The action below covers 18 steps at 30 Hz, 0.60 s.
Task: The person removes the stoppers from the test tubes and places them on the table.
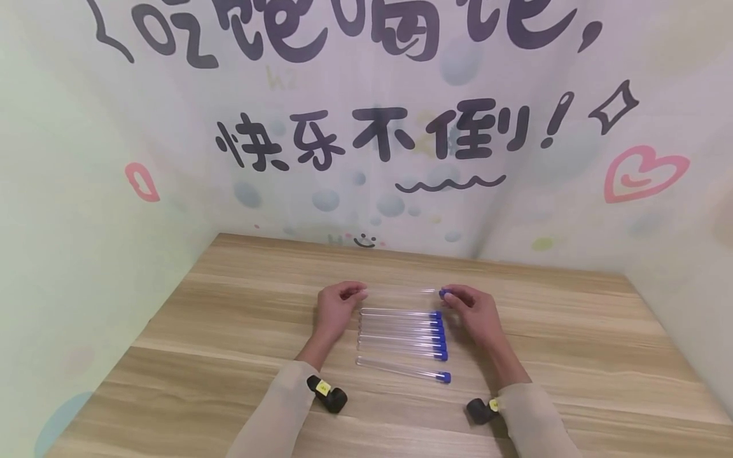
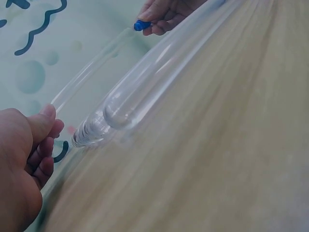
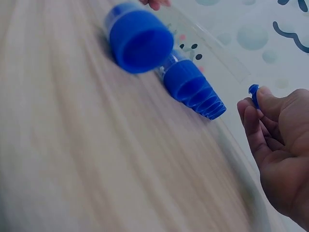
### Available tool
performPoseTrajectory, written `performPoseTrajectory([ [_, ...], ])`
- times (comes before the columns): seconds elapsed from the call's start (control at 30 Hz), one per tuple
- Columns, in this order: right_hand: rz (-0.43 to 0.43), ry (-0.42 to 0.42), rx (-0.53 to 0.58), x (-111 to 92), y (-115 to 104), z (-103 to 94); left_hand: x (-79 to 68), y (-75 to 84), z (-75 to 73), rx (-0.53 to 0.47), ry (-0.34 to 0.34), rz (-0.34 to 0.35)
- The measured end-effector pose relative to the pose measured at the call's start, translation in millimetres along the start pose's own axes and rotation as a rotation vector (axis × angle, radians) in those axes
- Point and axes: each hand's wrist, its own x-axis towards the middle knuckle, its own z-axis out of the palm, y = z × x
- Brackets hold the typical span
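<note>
My left hand (image 1: 336, 306) pinches the closed end of a clear test tube (image 1: 403, 291), which lies sideways behind the others. The blue cap (image 3: 254, 93) is between the thumb and fingers of my right hand (image 1: 476, 312), close to the tube's mouth; a small gap seems to part them in the right wrist view. Nearer the person, several capped test tubes (image 1: 397, 335) lie side by side on the table, blue ends to the right. One more capped test tube (image 1: 401, 368) rests a little apart at the front, slightly slanted.
The wood-grain table (image 1: 229, 356) carries all the tubes. Behind it hangs a pale printed backdrop (image 1: 366, 210) with dark lettering. Black cameras (image 1: 329, 395) are strapped on both wrists, over light sleeves (image 1: 275, 413).
</note>
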Motion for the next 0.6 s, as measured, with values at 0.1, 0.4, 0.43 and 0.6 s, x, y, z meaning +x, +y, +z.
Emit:
performPoseTrajectory([
  [0.1, 0.001, 0.008, -0.014, 1, 1, -0.6, 0.6, -0.5, 0.3, 0.006, 0.003, -0.008],
  [0.4, -0.035, 0.107, -0.170, 4, 7, -3.6, 6.1, -2.1, 4.1, 0.020, 0.029, -0.004],
  [0.43, -0.032, 0.112, -0.179, 4, 8, -3.7, 7.1, -2.5, 4.2, 0.017, 0.033, -0.003],
  [0.6, -0.008, 0.107, -0.208, 4, 13, -4.0, 11.9, -5.6, 5.4, 0.027, 0.046, -0.013],
])
